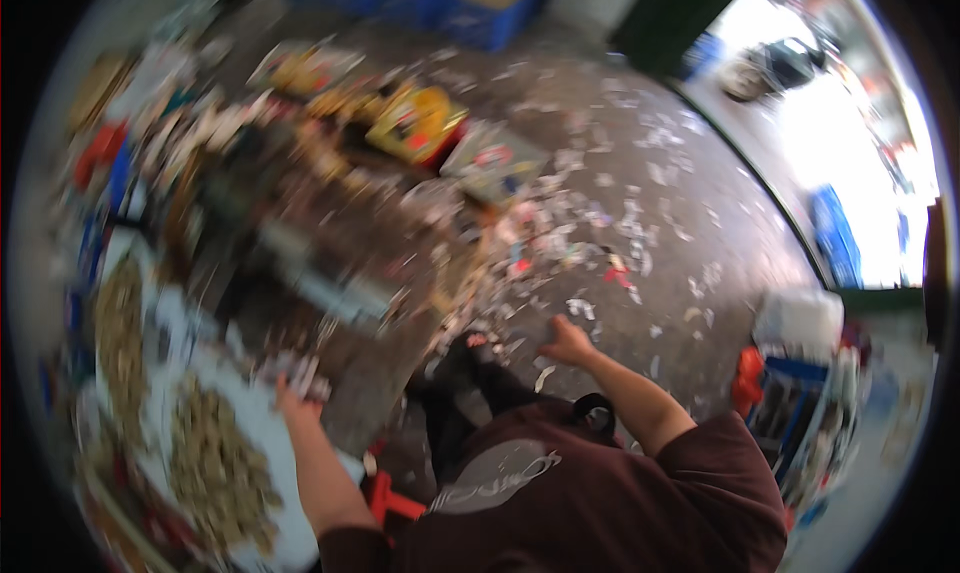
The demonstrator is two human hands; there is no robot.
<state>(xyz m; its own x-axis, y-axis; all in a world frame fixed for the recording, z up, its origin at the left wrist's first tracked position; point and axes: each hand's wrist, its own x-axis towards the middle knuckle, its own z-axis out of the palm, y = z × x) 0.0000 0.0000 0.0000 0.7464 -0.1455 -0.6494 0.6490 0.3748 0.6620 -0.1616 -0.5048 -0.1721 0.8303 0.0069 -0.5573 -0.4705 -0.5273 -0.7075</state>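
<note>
Your left hand (292, 401) is at 8 o'clock, its fingertips against or just beside a cluster of clear plastic pieces (305, 378); blur hides whether it grips them, so I cannot tell. Your right hand (568, 343) hangs at 4 o'clock, fingers loosely parted, nothing visible in it. The plastic cluster lies by the edge of the pale blue table (258, 413), so a careless sweep there could tip pieces off, and a dragging forearm could scatter the greenish-tan pile (220, 463) just beyond it. Paper scraps (540, 233) lie thick near your shoes (475, 343) and may slide underfoot as you turn. The red stool (395, 498) at 7 o'clock could catch a heel. Toward 9 o'clock, a pale bar (335, 288) crowds your left side. Your best room is at 2 o'clock, where thinly littered floor (680, 243) runs to the doorway's dark sill (750, 178); the white container (800, 323) bounds it at 3.
</note>
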